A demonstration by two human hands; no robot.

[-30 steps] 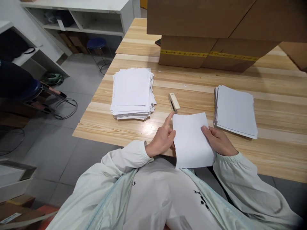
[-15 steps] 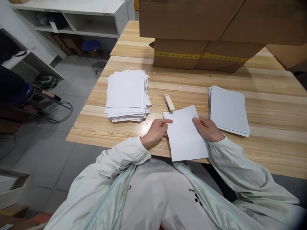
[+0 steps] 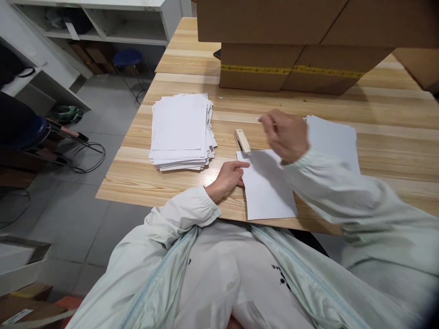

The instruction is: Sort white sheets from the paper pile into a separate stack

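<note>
Resting on the left edge of the white paper (image 3: 269, 196) in the head view, the left hand (image 3: 226, 179) stretches out its index finger; whether its fingers pinch the edge, I cannot tell. The right hand (image 3: 287, 135) is above the paper's far right part, fingers curled but too blurred to judge. On the table (image 3: 137, 185), the stapler (image 3: 243, 141) lies just beyond the left fingers, one paper stack (image 3: 180, 123) farther left, another stack (image 3: 332, 137) right of the right fingers.

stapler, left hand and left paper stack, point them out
Stapler (image 3: 243, 141): head view, on its cream top arm
Left hand (image 3: 225, 180): head view, back of the hand
Left paper stack (image 3: 179, 124): head view, on the top sheet
</note>
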